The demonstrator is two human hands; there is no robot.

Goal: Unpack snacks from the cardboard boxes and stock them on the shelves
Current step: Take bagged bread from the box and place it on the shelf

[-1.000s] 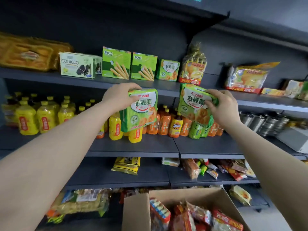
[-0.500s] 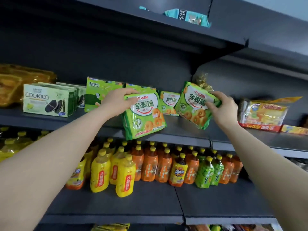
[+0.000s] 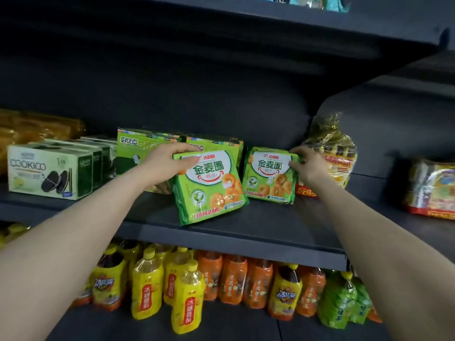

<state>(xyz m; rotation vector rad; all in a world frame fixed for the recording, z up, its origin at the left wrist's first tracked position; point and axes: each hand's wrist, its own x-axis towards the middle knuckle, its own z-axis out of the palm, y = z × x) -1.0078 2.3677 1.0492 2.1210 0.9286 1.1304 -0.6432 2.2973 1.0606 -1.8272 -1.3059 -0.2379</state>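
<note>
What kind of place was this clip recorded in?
Most likely a small shop or convenience store. Dark metal shelving carries rows of yellow and orange plastic drink bottles below, and boxed sandwich cookies beside green ring-biscuit packets, one in the left hand and one in the right hand.

1. The middle shelf [image 3: 270,232] is dark grey. From left to right it carries an orange packet [image 3: 29,129], Cookico boxes [image 3: 49,171], two green boxes [image 3: 138,148], two green ring-biscuit bags, a gold-topped bag [image 3: 330,148] and a yellow-red pack [image 3: 433,190].
2. The near biscuit bag [image 3: 209,190] stands close to the shelf's front edge, tilted.
3. The far biscuit bag [image 3: 269,178] stands upright further back, just beside the gold-topped bag.
4. The lower shelf [image 3: 234,323] carries bottles in rows: yellow bottles [image 3: 147,286] on the left, orange bottles [image 3: 234,276] in the middle, green bottles [image 3: 339,301] on the right.
5. The top shelf [image 3: 295,23] bears a teal packet [image 3: 317,2] at the frame's upper edge.
</note>
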